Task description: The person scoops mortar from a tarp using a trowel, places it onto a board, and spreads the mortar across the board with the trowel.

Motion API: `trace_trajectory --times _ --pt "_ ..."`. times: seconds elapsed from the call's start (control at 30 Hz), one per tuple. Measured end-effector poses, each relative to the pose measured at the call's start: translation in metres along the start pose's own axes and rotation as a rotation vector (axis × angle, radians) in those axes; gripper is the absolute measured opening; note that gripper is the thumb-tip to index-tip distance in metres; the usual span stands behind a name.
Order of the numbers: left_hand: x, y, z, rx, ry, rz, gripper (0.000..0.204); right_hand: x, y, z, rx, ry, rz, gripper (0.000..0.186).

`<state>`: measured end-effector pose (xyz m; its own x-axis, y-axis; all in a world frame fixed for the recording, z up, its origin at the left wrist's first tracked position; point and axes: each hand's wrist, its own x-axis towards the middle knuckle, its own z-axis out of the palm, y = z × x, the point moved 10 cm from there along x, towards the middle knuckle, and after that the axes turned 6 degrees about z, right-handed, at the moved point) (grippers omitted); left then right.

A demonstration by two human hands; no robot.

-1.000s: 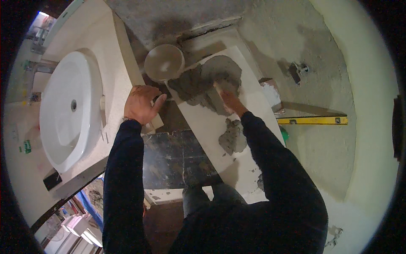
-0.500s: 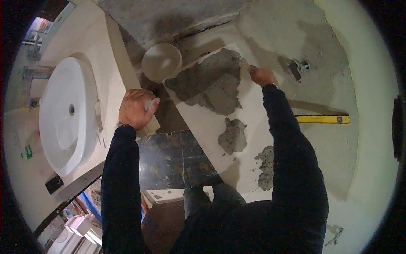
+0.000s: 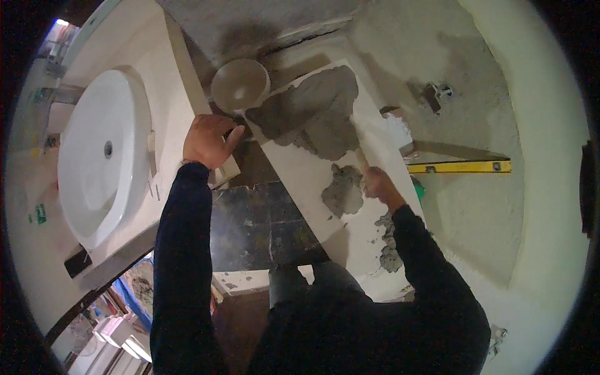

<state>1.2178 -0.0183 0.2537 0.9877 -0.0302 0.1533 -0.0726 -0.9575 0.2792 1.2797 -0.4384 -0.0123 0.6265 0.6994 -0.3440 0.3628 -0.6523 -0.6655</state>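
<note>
My right hand [image 3: 379,187] is closed round the handle of a slim trowel [image 3: 361,157], whose blade is hard to make out. It is over a pale slab [image 3: 294,184], close to a small patch of grey mortar [image 3: 343,191]. A larger mortar spread [image 3: 319,112] covers the slab's far part, and a rough lump [image 3: 390,251] lies beside my right forearm. My left hand [image 3: 209,139] rests on the edge of the pale countertop [image 3: 164,81], its fingers curled over it and thumb apart.
A white washbasin [image 3: 103,194] sits on the counter at left. Past the left hand is a round pale bucket [image 3: 240,85]. Nearer me lies a dark marbled slab [image 3: 256,225]. A yellow spirit level [image 3: 462,167] and a white block [image 3: 398,132] lie right of the pale slab.
My right hand has come back toward me with the trowel, from the far mortar spread to beside the small patch. My left hand stays at the counter edge. The view has shifted slightly.
</note>
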Motion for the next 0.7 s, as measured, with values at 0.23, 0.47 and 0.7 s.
trace_trajectory --times 0.23,0.47,0.7 --pt "-0.012 -0.011 0.007 0.0 -0.108 -0.027 0.032 0.011 -0.101 0.059 -0.218 -0.065 0.226 0.048" --pt "-0.011 -0.002 -0.005 0.013 0.022 0.013 0.03 0.076 -0.075 -0.015 -0.504 -0.013 0.307 0.044" --pt "-0.007 -0.003 0.006 -0.009 -0.112 0.046 0.034 0.114 -0.013 -0.037 -0.128 0.397 0.571 0.041"
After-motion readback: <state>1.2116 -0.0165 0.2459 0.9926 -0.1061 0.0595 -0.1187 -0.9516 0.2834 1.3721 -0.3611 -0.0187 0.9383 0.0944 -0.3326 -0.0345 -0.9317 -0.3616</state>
